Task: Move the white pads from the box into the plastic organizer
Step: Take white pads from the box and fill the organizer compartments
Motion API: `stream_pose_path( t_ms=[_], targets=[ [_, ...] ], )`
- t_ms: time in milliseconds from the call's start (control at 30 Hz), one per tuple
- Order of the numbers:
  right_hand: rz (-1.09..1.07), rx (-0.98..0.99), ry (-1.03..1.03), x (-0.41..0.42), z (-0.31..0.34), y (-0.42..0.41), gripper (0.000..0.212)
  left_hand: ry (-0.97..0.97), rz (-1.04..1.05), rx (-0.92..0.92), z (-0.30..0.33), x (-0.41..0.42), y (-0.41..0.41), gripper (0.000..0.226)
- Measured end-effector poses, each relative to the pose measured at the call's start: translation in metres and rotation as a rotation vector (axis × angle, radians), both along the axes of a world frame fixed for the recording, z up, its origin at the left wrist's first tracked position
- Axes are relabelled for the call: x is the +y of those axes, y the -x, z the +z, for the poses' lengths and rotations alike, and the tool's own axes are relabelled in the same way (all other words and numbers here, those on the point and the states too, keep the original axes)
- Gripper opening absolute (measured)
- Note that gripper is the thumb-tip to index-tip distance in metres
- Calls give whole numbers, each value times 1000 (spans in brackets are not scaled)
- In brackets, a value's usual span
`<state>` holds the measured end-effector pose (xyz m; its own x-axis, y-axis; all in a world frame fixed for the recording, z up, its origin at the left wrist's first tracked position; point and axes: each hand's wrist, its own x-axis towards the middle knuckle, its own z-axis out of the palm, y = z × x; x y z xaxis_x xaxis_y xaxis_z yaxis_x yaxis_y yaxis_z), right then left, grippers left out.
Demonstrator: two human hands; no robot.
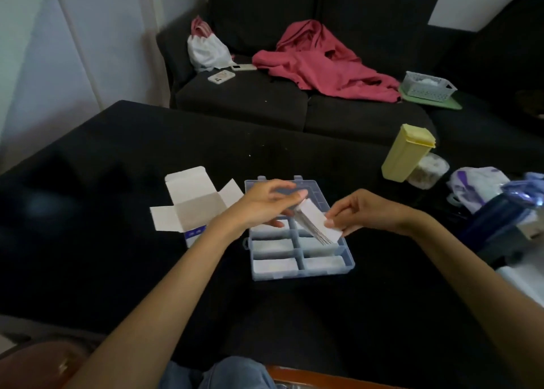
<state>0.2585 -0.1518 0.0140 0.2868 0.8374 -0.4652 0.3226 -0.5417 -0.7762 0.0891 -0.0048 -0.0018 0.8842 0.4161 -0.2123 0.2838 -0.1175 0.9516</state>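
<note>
Head view: a stack of thin white rectangular pads [316,223] is pinched between the left hand [265,203] and right hand [363,212], above the clear blue plastic compartment organizer [347,263]. Left of the left hand, the opened white cardboard box [194,203] lies.

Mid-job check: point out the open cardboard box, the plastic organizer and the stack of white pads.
cardboard box [196,209]: head view, grey inner floor.
plastic organizer [303,273]: head view, near front wall.
stack of white pads [316,216]: head view, top pad's white face, between both hands.
</note>
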Motion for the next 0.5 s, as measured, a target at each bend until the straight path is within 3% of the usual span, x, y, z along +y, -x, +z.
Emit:
stream_pose_path(
  t_ms=[167, 233, 367, 500],
  targets=[
    [125, -102, 57, -6, -4, -19, 17, -267, -242, 151, -10, -5, -28, 54],
    [130, -121, 24, -5, -5, -26, 18, -280, -309, 179, -12, -5, -39, 54],
    [154, -193, 8, -1, -5, -39, 19, -270, -284, 146, -14, -1, -54, 36],
    [123, -265, -43, 6, -7, -43, 19, -239, -225, 116, -19, 8, -60, 33]
  ],
)
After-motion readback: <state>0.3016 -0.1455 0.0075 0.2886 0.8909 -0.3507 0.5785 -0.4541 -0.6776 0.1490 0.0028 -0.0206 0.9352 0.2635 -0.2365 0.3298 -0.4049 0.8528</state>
